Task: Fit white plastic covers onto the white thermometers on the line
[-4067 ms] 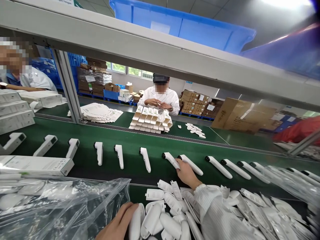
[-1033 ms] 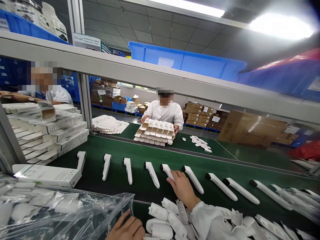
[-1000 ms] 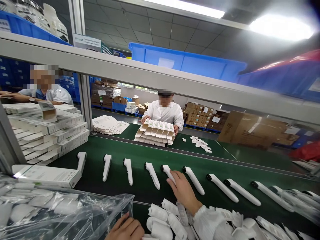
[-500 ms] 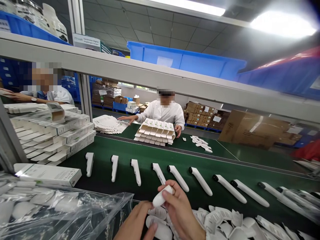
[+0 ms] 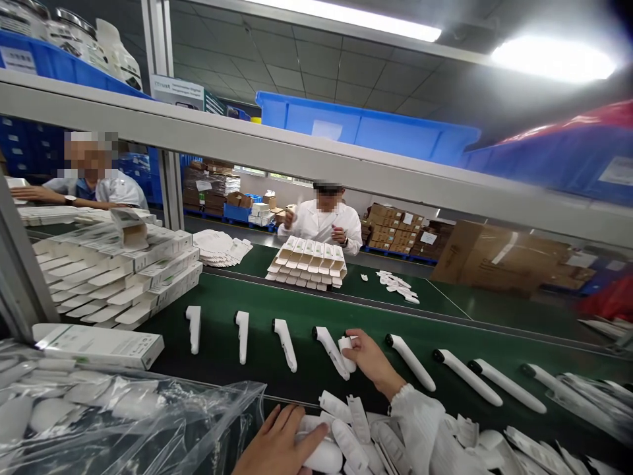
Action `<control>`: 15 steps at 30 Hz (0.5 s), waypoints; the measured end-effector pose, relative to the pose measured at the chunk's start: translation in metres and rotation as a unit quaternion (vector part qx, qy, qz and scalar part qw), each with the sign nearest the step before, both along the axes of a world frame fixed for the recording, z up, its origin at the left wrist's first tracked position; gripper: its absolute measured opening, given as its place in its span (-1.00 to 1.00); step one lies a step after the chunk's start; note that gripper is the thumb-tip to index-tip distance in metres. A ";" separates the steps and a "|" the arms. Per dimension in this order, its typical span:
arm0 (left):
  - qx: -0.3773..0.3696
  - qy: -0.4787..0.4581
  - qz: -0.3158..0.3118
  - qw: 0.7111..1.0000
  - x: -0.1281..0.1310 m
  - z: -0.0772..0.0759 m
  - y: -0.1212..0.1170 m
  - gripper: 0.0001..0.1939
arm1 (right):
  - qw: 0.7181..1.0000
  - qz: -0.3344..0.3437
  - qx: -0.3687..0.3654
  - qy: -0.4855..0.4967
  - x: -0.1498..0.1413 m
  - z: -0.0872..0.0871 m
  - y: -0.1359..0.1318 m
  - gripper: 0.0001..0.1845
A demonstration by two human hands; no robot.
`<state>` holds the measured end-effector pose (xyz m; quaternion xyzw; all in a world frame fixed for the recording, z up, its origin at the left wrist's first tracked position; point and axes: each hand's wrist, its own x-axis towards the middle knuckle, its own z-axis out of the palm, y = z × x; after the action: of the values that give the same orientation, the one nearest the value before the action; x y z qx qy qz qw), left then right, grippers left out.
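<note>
My right hand reaches over the green belt with its fingers closed on a small white plastic cover. It hovers at the row of white handheld thermometers, beside one thermometer and partly hiding another under the fingers. My left hand lies with fingers apart on the heap of loose white plastic covers at the near edge. Its thumb rests over a rounded white piece, and I see no firm grip there.
Clear plastic bag of white parts at near left, beside a carton. Stacked open cartons stand behind. A shelf beam with blue bins crosses overhead. Across the belt, a co-worker stands behind more cartons.
My right hand has moved from beside my left hand, forward to the thermometers, carrying a white cover. My left hand has settled on the heap. The thermometers have shifted right; the co-worker opposite raised both hands.
</note>
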<state>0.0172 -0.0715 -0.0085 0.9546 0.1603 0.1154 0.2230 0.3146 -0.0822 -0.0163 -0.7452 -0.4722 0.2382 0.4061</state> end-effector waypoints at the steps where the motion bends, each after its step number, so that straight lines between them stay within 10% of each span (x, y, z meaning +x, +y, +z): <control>1: -0.002 -0.008 0.002 1.000 -0.001 -0.001 0.000 -0.44 | 1.000 0.015 0.001 -0.001 -0.001 0.000 -0.002 -0.53; 15: -0.115 0.127 -0.023 0.985 0.012 0.037 -0.010 -0.33 | 0.930 0.022 -0.132 -0.343 -0.015 -0.017 -0.006 -0.43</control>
<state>0.0290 -0.0810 0.0288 0.9330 0.1780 -0.0314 0.3114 0.2997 -0.0886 -0.0337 -0.8179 -0.5632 0.0373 0.1115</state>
